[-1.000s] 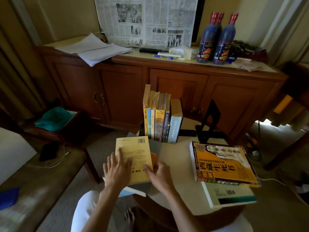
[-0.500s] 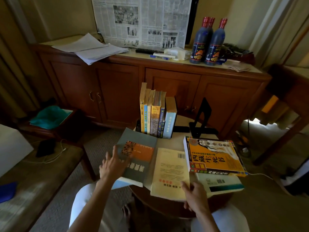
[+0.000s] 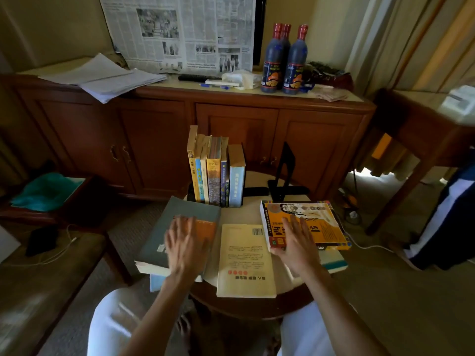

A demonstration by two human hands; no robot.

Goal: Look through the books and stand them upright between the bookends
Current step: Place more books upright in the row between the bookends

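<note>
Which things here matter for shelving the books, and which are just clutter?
Job: upright books, black bookend, grey book, cream book, orange book.
Clutter: sauce bottles, newspaper, loose papers, teal cloth.

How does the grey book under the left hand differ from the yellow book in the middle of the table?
The grey book tops a stack, under the left hand; the yellow book lies alone and untouched. The grey cover bears an orange patch; the yellow one shows a barcode. Both lie flat, not yet shelved.
</note>
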